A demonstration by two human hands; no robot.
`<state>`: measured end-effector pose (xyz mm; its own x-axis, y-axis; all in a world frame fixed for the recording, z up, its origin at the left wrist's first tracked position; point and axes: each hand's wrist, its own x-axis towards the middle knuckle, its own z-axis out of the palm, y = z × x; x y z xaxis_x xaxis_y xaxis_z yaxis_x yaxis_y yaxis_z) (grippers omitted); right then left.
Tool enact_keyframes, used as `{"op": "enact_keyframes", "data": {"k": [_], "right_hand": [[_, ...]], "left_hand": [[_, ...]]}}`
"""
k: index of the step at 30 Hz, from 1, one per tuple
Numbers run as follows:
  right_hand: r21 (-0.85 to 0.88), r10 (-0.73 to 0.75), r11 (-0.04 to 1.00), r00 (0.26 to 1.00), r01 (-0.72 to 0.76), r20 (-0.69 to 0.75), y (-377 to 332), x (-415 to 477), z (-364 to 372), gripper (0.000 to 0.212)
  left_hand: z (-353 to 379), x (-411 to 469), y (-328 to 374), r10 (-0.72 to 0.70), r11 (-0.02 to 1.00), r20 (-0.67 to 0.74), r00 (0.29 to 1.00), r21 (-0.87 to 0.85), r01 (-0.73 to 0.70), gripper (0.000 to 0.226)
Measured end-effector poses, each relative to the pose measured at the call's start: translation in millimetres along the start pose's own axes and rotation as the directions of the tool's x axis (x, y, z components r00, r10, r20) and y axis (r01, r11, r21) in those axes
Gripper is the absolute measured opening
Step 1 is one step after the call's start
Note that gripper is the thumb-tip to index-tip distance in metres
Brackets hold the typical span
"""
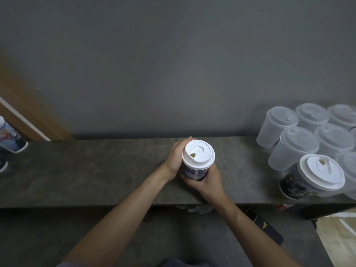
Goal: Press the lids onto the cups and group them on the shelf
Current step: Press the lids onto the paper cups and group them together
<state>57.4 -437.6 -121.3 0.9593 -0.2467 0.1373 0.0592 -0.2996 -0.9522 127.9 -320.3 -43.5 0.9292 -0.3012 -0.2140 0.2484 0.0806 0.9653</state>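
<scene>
White-lidded cup [195, 173] in left hand [174, 160] and right hand [209, 182], print unreadable

Held white-lidded printed paper cup [195, 173]: wall print mostly covered by left hand [174, 159] and right hand [208, 182]. Colourful printed cup [8, 136] cropped at left edge, frosted plastic lidded cups [342, 114] cropped right
</scene>
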Motion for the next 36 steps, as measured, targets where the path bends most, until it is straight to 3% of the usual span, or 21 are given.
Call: {"op": "enact_keyframes", "data": {"k": [2, 3, 8, 11, 16, 22, 24, 28, 31, 34, 36], "right_hand": [[-0.008, -0.003, 1.0, 1.0, 0.004, 0.021, -0.1, -0.5, -1.6, 0.082], [-0.009, -0.008, 1.0, 0.999, 0.008, 0.031, -0.1, -0.3, -1.8, 0.08], [0.019, -0.009, 1.0, 1.0, 0.009, 0.028, 0.8, 1.4, 2.7, 0.089], [0.018, 0.001, 1.0, 1.0, -0.001, -0.008, 2.2, 0.5, 3.2, 0.092], [-0.018, -0.014, 1.0, 1.0, 0.014, 0.016, 3.7, -0.9, -0.3, 0.082], [0.027, -0.018, 0.999, 1.0, 0.019, -0.013, 0.4, -0.4, 3.1, 0.094], [0.017, -0.009, 1.0, 1.0, 0.009, -0.019, 1.9, -1.1, 2.0, 0.089], [-0.007, -0.009, 1.0, 1.0, 0.009, 0.027, 5.0, -0.7, -0.8, 0.08], [-0.006, -0.015, 1.0, 1.0, 0.015, 0.019, 4.5, 1.3, 0.8, 0.086], [-0.005, 0.01, 1.0, 1.0, -0.01, -0.016, 8.0, 5.4, 5.4, 0.103], [-0.036, 0.007, 0.999, 1.0, -0.007, -0.002, 10.6, 5.6, 6.2, 0.101]], "left_hand": [[-1.7, 2.8, 6.5, -0.012, 0.999, 0.111, 0.994, 0.042, 0.008, 0.039], [-2.6, 3.9, 7.2, -0.023, 0.999, 0.101, 0.995, 0.039, 0.019, 0.036], [1.2, -8.8, -2.6, 0.079, 0.996, -0.086, 0.993, -0.026, -0.081, 0.047], [2.7, -10.6, -6.1, 0.118, 0.993, -0.135, 0.984, -0.014, -0.121, 0.04], [-8.0, 6.4, 10.5, 0.02, 0.999, 0.188, 0.982, 0.035, -0.027, 0.039], [3.6, -5.2, -2.0, 0.105, 0.994, -0.049, 0.993, -0.036, -0.107, 0.037], [1.6, -1.7, -4.0, 0.076, 0.996, -0.049, 0.996, -0.046, -0.079, 0.035], [-6.4, 9.1, 2.9, -0.038, 0.999, 0.12, 0.992, 0.029, 0.035, 0.045], [-3.2, 7.7, 0.0, -0.028, 1.0, -0.041, 0.999, -0.009, 0.028, 0.028], [2.0, -4.2, -3.9, 0.049, 0.998, -0.117, 0.992, -0.019, -0.052, 0.05], [1.2, -6.3, -6.2, 0.067, 0.997, -0.141, 0.988, -0.024, -0.071, 0.049]]}}
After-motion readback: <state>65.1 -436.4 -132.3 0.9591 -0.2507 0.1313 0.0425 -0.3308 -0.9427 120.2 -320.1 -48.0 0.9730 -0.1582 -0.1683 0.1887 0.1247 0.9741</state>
